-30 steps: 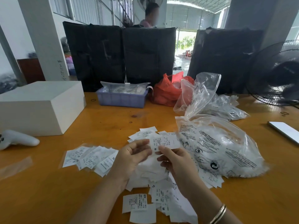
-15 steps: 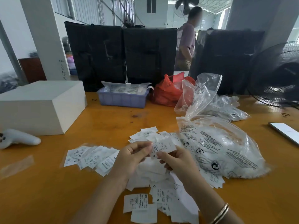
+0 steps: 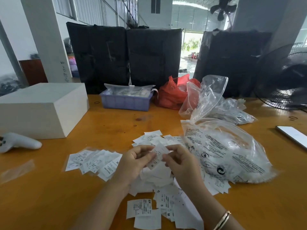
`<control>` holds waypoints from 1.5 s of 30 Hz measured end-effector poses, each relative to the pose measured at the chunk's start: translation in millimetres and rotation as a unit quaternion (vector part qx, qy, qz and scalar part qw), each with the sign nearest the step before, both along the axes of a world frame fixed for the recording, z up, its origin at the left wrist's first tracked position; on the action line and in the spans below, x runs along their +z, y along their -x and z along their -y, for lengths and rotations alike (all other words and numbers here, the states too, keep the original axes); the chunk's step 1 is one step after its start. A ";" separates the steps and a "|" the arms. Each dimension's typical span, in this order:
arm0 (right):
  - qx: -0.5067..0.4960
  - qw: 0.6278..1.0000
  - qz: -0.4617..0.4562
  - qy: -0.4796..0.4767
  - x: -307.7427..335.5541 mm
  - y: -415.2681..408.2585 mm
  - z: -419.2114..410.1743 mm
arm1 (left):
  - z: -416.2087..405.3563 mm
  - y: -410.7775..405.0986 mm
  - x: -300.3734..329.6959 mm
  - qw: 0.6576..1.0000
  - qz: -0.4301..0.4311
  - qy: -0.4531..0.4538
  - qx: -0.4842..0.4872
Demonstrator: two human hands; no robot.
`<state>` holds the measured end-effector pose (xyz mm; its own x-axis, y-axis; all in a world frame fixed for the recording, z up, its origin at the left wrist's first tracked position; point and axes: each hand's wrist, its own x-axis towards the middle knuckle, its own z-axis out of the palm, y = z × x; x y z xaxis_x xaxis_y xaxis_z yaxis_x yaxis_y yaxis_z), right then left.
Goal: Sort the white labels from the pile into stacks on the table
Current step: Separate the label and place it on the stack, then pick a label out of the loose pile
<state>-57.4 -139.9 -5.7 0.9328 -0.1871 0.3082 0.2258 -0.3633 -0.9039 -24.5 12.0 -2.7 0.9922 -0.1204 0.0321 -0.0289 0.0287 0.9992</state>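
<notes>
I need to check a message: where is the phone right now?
In the head view the phone lies flat at the table's far right edge, right of the big clear bag and in front of the fan.

Left hand [image 3: 132,163] and right hand [image 3: 181,163] meet over the table, fingers [image 3: 149,156] curled, pinching.

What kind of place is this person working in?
Probably a garment warehouse or packing workshop: a pile of white size labels on a worktable, clear plastic bags of stock, and big black-wrapped bales behind, under a high metal roof.
</notes>
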 end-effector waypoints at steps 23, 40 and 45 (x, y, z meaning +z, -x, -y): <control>-0.205 0.930 0.156 0.264 12.7 -7.7 58.2 | -61.6 -21.9 -5.0 0.773 0.070 -0.578 0.252; -0.283 0.901 -0.039 0.325 2.7 -26.4 107.1 | -29.7 -12.5 -7.8 0.798 0.304 -0.495 0.163; -0.304 0.892 0.051 0.331 2.8 -22.2 106.4 | -27.0 -9.7 -6.5 0.816 0.305 -0.471 0.139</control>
<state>-35.2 -246.3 -2.9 0.6820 -0.3943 0.6159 -0.1268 -0.8932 -0.4315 -14.9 38.9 -9.2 0.8201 -0.1498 0.5523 -0.4037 -0.8355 0.3728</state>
